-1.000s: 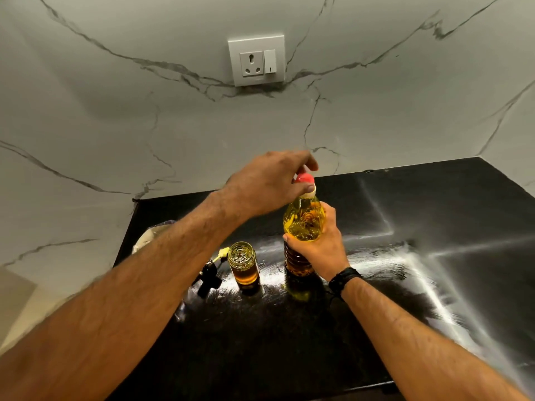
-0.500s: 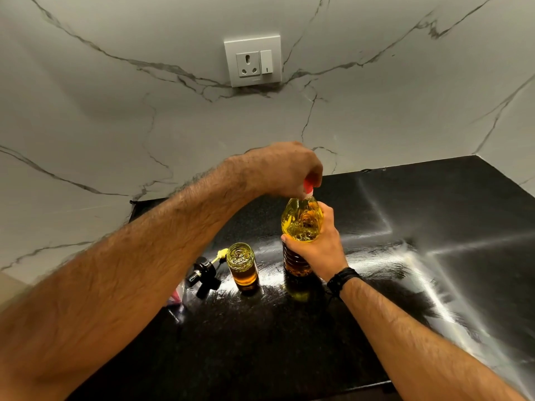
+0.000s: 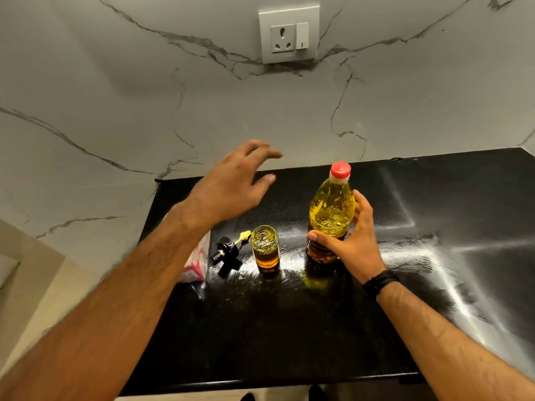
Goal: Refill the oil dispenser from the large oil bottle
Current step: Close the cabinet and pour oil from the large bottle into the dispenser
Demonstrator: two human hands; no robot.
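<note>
The large oil bottle (image 3: 331,211) stands upright on the black counter (image 3: 289,328), full of yellow oil, its red cap (image 3: 340,168) on. My right hand (image 3: 351,241) holds the bottle's lower body, thumb in front and fingers around the far side. Left of it stands the small glass oil dispenser jar (image 3: 265,250), open-topped with amber oil in its lower part. Its black pump top with a yellow tube (image 3: 228,253) lies on the counter beside the jar. My left hand (image 3: 234,186) hovers in the air above and behind the jar, fingers spread, holding nothing.
A pink and white pack (image 3: 197,261) sits at the counter's left edge, partly behind my left forearm. The marble wall (image 3: 405,111) with a socket plate (image 3: 289,34) rises right behind the counter. The counter's front edge runs near the bottom of the view.
My left hand has let go of the red cap and swung away to the left. The cap stays on the bottle. My right hand keeps its hold.
</note>
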